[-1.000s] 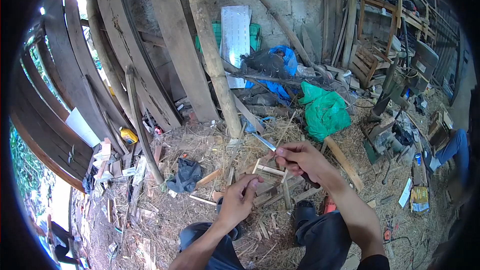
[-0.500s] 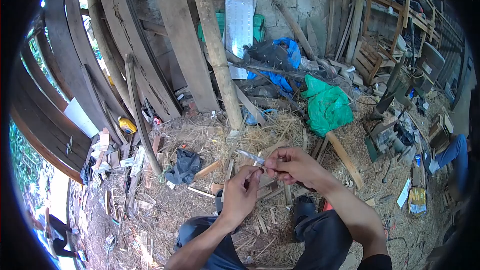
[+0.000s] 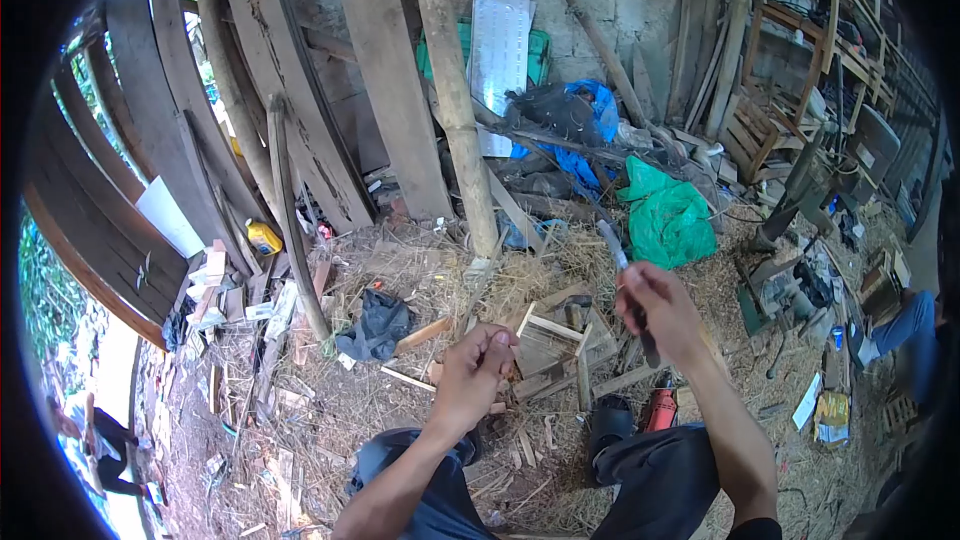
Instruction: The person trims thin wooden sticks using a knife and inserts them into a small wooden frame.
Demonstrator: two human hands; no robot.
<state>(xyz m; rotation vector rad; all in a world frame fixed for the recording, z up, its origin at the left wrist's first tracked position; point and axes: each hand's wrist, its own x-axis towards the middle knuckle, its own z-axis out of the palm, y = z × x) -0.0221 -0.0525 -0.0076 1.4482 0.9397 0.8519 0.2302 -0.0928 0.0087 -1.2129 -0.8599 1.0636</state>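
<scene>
Right hand (image 3: pixel 664 318): closed around the knife (image 3: pixel 613 247), blade up and tilted away from us, handle end poking out below the fist. Left hand (image 3: pixel 468 380): narrow, thumb and fingertips pinched together; can't tell if anything tiny is between them. Hands are well apart, both above the littered ground (image 3: pixel 345 410), and the knife doesn't touch the left hand.

Beyond and between the hands, low down: wood pieces (image 3: pixel 556 328) lying on straw. Green bag (image 3: pixel 672 225) sits beyond the right hand, red tool (image 3: pixel 660 408) below it, just beside our dark shoe (image 3: pixel 611 420). Dark bag (image 3: pixel 376 326) lies left of the left hand, beside a short wood block (image 3: pixel 424 335). Yellow bottle (image 3: pixel 263 238) is farther left, by the leaning boards (image 3: pixel 300 90). Well to the right of our right hand, another person's leg (image 3: pixel 905 326) in blue trousers.
</scene>
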